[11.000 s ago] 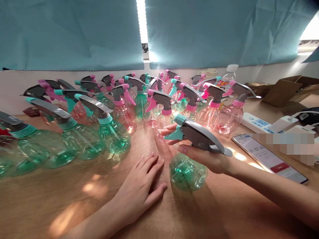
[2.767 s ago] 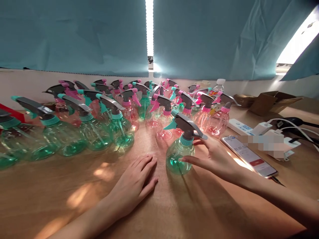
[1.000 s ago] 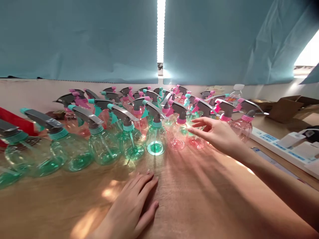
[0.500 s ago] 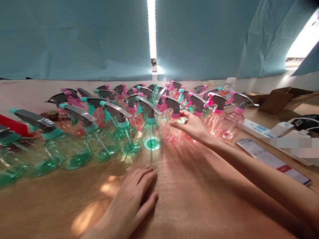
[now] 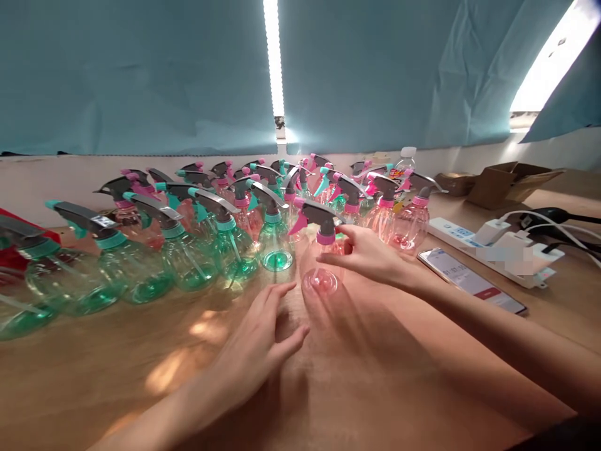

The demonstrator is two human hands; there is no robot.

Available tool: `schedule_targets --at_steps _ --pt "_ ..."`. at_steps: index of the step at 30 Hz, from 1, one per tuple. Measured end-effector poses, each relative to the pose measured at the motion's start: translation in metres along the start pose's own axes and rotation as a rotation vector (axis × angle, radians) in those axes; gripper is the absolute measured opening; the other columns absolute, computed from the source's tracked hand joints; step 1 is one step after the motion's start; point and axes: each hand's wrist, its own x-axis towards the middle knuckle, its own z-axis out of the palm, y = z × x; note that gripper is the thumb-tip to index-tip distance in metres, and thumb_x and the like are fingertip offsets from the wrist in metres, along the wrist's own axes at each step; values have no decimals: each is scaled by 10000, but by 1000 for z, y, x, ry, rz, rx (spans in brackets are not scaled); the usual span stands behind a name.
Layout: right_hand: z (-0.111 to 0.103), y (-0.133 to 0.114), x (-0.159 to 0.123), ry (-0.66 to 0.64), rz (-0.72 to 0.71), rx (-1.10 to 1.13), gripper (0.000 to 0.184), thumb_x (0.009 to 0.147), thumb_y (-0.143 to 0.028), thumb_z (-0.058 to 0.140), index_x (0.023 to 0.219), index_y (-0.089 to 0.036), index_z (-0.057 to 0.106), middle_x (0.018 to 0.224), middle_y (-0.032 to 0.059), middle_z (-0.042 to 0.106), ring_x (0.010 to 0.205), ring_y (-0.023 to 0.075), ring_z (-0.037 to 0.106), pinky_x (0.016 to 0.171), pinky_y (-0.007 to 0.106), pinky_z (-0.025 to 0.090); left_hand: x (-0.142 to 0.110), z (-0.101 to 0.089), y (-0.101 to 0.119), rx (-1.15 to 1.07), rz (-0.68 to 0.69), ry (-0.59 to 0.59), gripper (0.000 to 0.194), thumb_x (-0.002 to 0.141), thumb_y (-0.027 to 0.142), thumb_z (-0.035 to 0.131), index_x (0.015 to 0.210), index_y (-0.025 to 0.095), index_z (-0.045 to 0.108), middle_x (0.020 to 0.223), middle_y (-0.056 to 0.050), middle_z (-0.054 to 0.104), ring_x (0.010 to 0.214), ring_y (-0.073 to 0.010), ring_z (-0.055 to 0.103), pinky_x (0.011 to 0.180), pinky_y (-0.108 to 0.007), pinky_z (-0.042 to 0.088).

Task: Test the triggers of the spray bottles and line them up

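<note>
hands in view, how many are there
2: the left hand, open over the brown wooden table, and the right hand, gripping a translucent pink, round-bodied plastic spray bottle. No others show.

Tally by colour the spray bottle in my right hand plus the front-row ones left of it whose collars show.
Green spray bottles: 5
Pink spray bottle, in the right hand: 1
Total: 6

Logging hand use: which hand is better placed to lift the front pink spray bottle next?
The right hand, probably: it grips the front pink spray bottle below its collar, while the left hand is open and apart from it.
</note>
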Motion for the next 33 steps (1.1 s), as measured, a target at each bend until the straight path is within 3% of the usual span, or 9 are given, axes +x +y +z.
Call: schedule_targets --at_steps 5,10,13,16,18,22,27,31,33 --pt "-19 -21 -41 -83 -172 -26 338 806 -548 681 961 -248 687 794 5 684 659 177 605 586 281 426 3 14 11 36 92 15 844 838 500 688 1475 257 190 1473 -160 412 1346 -363 425 1059 -580 413" --pt "-34 -35 -59 -213 -294 -25 251 812 -489 704 879 -253 655 905 -2 692 797 197 624 708 307 451 -3 34 23 -108 164 1 881 809 439 716 1485 280 174 1474 -133 441 1298 -348 491 1012 -528 488" --pt "-38 -35 -58 -225 -259 -35 292 784 -508 721 906 -253 646 956 15 687 850 219 624 739 329 469 -3 41 26 -122 179 7 784 831 449 694 1461 279 259 1500 -116 408 1356 -343 423 1077 -538 427" --pt "-39 -33 -55 -252 -176 92 430 764 -509 736 1109 -282 614 967 7 694 846 216 640 709 320 494 0 46 26 -125 200 -3 680 854 456 669 1428 272 353 1531 -107 353 1395 -336 361 1127 -548 357" --pt "-38 -31 -54 -270 -132 162 486 765 -501 738 1185 -309 588 926 -13 698 789 199 644 662 303 499 3 48 27 -161 186 -27 708 851 459 676 1442 263 338 1537 -115 346 1399 -337 354 1133 -551 344" --pt "-38 -32 -52 -243 -110 169 424 827 -487 679 1226 -366 597 870 -25 695 703 178 629 606 294 494 15 50 28 -253 175 -80 859 808 456 732 1481 261 235 1493 -131 418 1346 -342 424 1122 -545 357" --pt "-45 -29 -50 -192 -134 132 389 862 -450 642 1246 -391 612 926 -9 695 722 182 617 623 300 479 37 46 31 -289 263 -114 909 740 474 797 1454 272 273 1438 -130 461 1289 -372 461 1065 -549 404" --pt "-37 -16 -41 -165 -74 204 322 864 -420 634 1182 -369 649 955 0 684 752 185 601 614 297 455 47 42 20 -192 214 -126 801 778 487 757 1419 249 340 1358 -122 507 1259 -345 477 1071 -527 391" --pt "-28 -9 -33 -148 -58 287 289 881 -413 604 1148 -319 657 866 2 662 682 160 560 559 280 421 47 42 8 -72 191 -136 762 807 508 714 1422 239 353 1385 -137 473 1264 -344 464 1060 -530 397"
